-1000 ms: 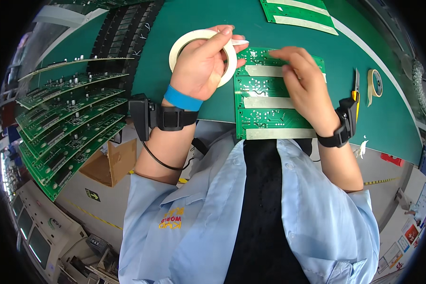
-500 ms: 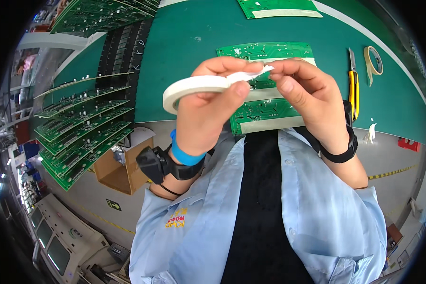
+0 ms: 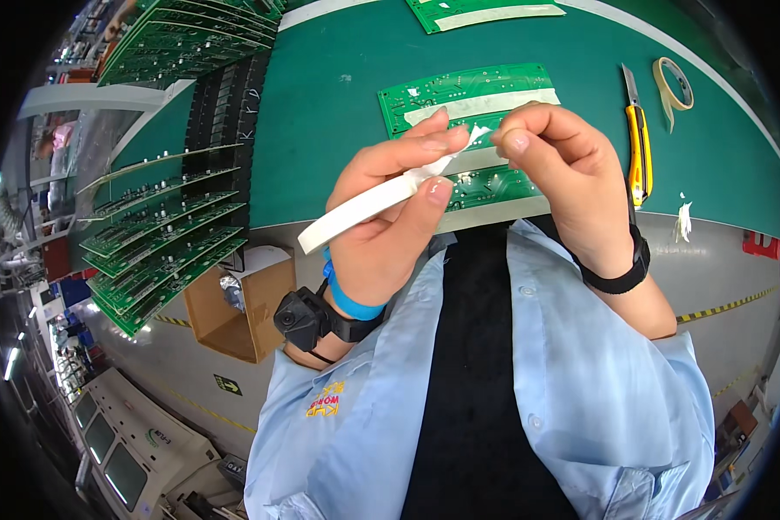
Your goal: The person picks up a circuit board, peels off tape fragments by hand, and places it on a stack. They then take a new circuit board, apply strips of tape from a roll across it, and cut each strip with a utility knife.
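Observation:
My left hand grips a roll of white tape between thumb and fingers, tilted so its edge band faces up. A crumpled loose end of the tape sticks out past the left fingertips. Close beside that end, my right hand has thumb and forefinger pinched; whether a bit of tape is between them I cannot make out. Beneath the hands lies a green circuit board panel, crossed by pale tape strips. My hands hide part of it.
On the green table, right, lie a yellow utility knife, blade out, and a cream tape roll. White scraps hang at the front edge. Another taped board lies far off. Circuit boards stand racked left, above a cardboard box.
The tape roll has tipped and dropped lower with my left hand. My right fingertips have drawn closer together, still near the loose end. The view has shifted slightly.

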A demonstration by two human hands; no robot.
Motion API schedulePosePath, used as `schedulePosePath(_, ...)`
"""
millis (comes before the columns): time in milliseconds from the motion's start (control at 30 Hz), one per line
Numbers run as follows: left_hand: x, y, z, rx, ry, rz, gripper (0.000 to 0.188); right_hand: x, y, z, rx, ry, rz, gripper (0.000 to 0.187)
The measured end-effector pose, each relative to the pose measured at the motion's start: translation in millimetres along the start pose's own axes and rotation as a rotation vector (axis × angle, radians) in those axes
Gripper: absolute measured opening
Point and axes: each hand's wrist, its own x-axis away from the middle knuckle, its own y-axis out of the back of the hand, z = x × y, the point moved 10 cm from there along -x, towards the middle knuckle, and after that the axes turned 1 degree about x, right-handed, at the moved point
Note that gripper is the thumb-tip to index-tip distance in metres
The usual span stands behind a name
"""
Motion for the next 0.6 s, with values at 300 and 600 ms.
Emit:
schedulePosePath(300, 2.9, -11.9, 3.7, -0.239, -0.004, 0.070, 0.042, 5.1, -0.2, -9.3, -0.075, -0.066, 0.017, 0.012)
schedulePosePath(600, 7.7, -3.9, 17.2, -0.175, 0.198, -0.082, 0.056, 8.8, 3.9, 1.0, 0.000, 0.072, -0.035, 0.009)
